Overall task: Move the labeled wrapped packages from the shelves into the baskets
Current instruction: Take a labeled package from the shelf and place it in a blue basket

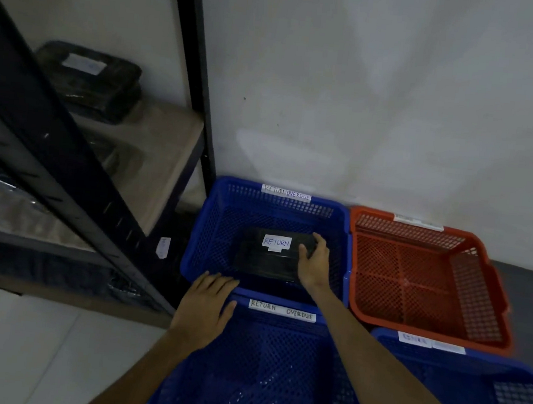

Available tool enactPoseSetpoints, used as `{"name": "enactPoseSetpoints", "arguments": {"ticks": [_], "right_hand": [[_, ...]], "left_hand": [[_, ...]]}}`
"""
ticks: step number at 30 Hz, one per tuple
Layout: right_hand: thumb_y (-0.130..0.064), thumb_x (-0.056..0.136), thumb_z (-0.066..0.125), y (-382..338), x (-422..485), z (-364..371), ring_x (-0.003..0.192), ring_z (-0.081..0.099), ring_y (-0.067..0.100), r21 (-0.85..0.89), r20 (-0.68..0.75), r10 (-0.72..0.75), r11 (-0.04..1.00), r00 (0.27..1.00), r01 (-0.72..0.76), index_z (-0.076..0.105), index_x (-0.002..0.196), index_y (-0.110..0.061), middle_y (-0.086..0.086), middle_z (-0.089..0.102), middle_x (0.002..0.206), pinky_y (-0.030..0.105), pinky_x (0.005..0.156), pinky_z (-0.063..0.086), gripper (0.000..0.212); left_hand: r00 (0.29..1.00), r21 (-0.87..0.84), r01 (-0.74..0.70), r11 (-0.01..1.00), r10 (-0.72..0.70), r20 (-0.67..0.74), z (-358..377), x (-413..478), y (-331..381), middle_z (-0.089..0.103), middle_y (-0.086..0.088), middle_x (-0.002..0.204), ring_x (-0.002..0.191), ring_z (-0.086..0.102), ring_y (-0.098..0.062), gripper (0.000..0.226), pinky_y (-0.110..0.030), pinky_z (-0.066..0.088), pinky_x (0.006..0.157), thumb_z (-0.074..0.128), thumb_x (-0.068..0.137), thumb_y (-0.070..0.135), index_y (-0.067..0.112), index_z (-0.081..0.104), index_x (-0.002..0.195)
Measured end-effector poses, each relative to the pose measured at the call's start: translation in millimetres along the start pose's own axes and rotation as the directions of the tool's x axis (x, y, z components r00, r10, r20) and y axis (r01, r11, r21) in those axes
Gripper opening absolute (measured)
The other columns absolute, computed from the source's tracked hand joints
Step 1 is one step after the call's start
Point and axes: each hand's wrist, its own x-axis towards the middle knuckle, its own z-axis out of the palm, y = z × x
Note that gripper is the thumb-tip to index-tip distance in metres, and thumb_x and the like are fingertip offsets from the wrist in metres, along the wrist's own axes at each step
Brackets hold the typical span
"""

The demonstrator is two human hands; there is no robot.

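Observation:
A black wrapped package [266,257] with a white label reading RETURN lies flat on the floor of the far blue basket [212,202], which carries a RETURN OVERDUE tag. My right hand [314,263] grips the package's right end inside that basket. My left hand [204,307] rests flat, fingers apart, on the corner where the far blue basket meets the near blue basket [258,365]. Another black wrapped package [90,81] with a white label sits on the shelf [152,150] at the upper left.
An orange basket [428,278] stands to the right of the far blue one, holding nothing. A third blue basket [475,388] is at the lower right. The black metal rack frame [65,161] runs diagonally on the left, with more dark wrapped items on lower shelves. White wall behind.

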Motion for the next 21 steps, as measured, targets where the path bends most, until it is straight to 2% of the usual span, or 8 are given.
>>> {"name": "enactPoseSetpoints", "arguments": {"ticks": [3,6,10,12,16,18,21], "right_hand": [[-0.019,0.097,0.049,7.7,5.7,1.9,0.125,0.043,0.03,-0.038,0.02,0.034,0.999,0.999,-0.034,0.021,0.147,-0.008,0.018,0.03,0.144,0.033,0.104,0.035,0.058],[-0.027,0.092,0.058,17.6,8.9,-1.1,0.129,0.038,0.028,-0.101,0.127,0.068,0.993,0.989,-0.056,0.005,0.15,-0.008,0.016,0.015,0.152,0.03,0.104,0.032,0.081],[-0.039,0.066,0.083,34.2,8.0,-6.8,0.138,0.024,0.025,-0.239,0.306,0.057,0.971,0.95,0.018,-0.012,0.148,-0.011,0.007,0.0,0.152,0.034,0.113,0.025,0.129],[-0.039,0.056,0.089,41.6,7.8,-7.0,0.137,0.022,0.021,-0.283,0.339,0.019,0.956,0.941,0.083,-0.014,0.148,-0.011,0.004,-0.001,0.151,0.03,0.113,0.023,0.14],[-0.033,0.055,0.09,48.0,11.8,-2.6,0.13,0.025,0.011,-0.271,0.315,-0.05,0.952,0.948,0.14,-0.007,0.148,-0.009,0.003,0.004,0.149,0.017,0.105,0.021,0.136],[-0.031,0.057,0.09,45.4,15.4,2.3,0.124,0.025,0.006,-0.249,0.311,-0.076,0.955,0.947,0.159,-0.004,0.148,-0.009,0.004,0.006,0.148,0.015,0.103,0.021,0.133],[-0.03,0.057,0.09,39.6,23.6,12.6,0.125,0.028,0.01,-0.217,0.308,-0.11,0.959,0.945,0.183,0.001,0.148,-0.012,0.003,0.008,0.147,0.016,0.103,0.022,0.128]], "left_hand": [[0.999,0.029,0.017,0.999,-0.015,-0.045,1.4,8.1,-1.1,0.065,0.008,0.09,0.08,0.056,-0.013,0.052,-0.028,0.037,0.087,0.017,0.099,0.043,0.021,0.064,0.101],[0.999,0.083,0.041,0.996,-0.039,-0.026,2.6,15.1,1.8,0.063,0.009,0.078,0.07,0.053,-0.014,0.054,-0.027,0.035,0.071,0.013,0.1,0.042,0.023,0.063,0.088],[0.999,0.102,0.042,0.994,-0.04,-0.018,6.2,16.3,2.1,0.06,0.008,0.076,0.068,0.049,-0.016,0.05,-0.03,0.036,0.067,0.016,0.1,0.038,0.023,0.061,0.085],[0.999,0.094,0.04,0.995,-0.038,-0.021,7.2,16.8,1.9,0.059,0.009,0.075,0.068,0.048,-0.015,0.048,-0.029,0.036,0.065,0.017,0.099,0.037,0.023,0.061,0.084],[0.999,0.09,0.037,0.995,-0.035,-0.021,7.6,18.6,2.8,0.06,0.008,0.074,0.066,0.048,-0.015,0.037,-0.029,0.038,0.063,0.029,0.096,0.033,0.022,0.061,0.082],[0.999,0.089,0.035,0.995,-0.033,-0.018,7.3,19.6,3.3,0.059,0.008,0.073,0.066,0.048,-0.015,0.034,-0.029,0.037,0.062,0.03,0.095,0.031,0.022,0.061,0.081],[1.0,0.088,0.03,0.996,-0.029,-0.009,6.6,20.1,3.5,0.058,0.007,0.074,0.066,0.047,-0.016,0.034,-0.03,0.036,0.061,0.029,0.095,0.03,0.022,0.06,0.082]]}}
